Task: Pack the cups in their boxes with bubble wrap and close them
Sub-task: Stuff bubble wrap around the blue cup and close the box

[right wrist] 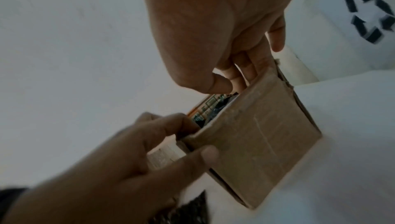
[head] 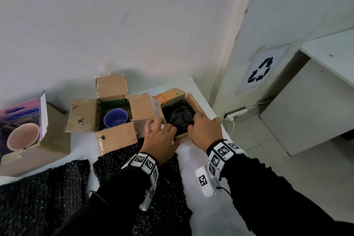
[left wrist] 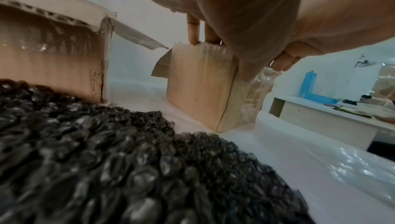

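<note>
A small cardboard box at the table's right end holds a bundle of black bubble wrap; no cup shows inside it. My left hand grips its near-left corner, thumb outside and fingers over the rim. My right hand reaches in from the near right, fingers curled down onto the wrap. A blue cup sits unwrapped in the open middle box. A pink cup lies in the left box.
Black bubble wrap sheets lie on the white table under my forearms, with another sheet at the near left. The table ends just right of the small box. Beyond it are a power strip on the floor and a white cabinet.
</note>
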### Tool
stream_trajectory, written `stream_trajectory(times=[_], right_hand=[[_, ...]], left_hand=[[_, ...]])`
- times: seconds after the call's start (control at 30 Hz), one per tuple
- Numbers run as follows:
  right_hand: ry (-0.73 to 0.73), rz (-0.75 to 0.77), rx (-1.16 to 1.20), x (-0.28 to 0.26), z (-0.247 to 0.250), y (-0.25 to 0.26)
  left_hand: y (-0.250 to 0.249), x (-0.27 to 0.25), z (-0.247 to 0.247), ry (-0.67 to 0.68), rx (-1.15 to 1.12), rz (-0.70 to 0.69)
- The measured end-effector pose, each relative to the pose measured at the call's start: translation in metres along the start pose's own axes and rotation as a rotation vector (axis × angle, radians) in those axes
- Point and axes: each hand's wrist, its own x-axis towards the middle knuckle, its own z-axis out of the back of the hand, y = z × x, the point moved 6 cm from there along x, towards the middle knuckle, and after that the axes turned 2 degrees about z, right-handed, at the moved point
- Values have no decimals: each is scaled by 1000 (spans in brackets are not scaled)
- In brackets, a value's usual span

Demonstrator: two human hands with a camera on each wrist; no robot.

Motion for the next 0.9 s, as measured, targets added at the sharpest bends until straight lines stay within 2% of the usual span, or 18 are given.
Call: stream_trajectory(times=[0.1,0.3,0.5,0.6,0.67,0.73,0.83,0.9], right_hand=[[-17,22,-47,-4,-8,4],[225,-100,157,18,1,-8],[260,-55,-167,7,-3,3],[260,-49,-150,11,-1,5],[213,-52,-78,14,4,3],[72,-22,-56,11,8,2],[-206,114,-63,7,8,7],[-247,204,-58,14,9,12]], left_hand=[[-3,-7,-5,-33,35,-2],[-10,-8,1,-85,76,-24],[-14,-9,3,-39,98,-10],[-14,-8,3,-37,92,-10],[-12,-6,4,-44,77,-32],[-10,-5,5,-60,63,-64],[-9,-3,7,-80,20,-104],[-5,-3,1,-77,-32,-139]])
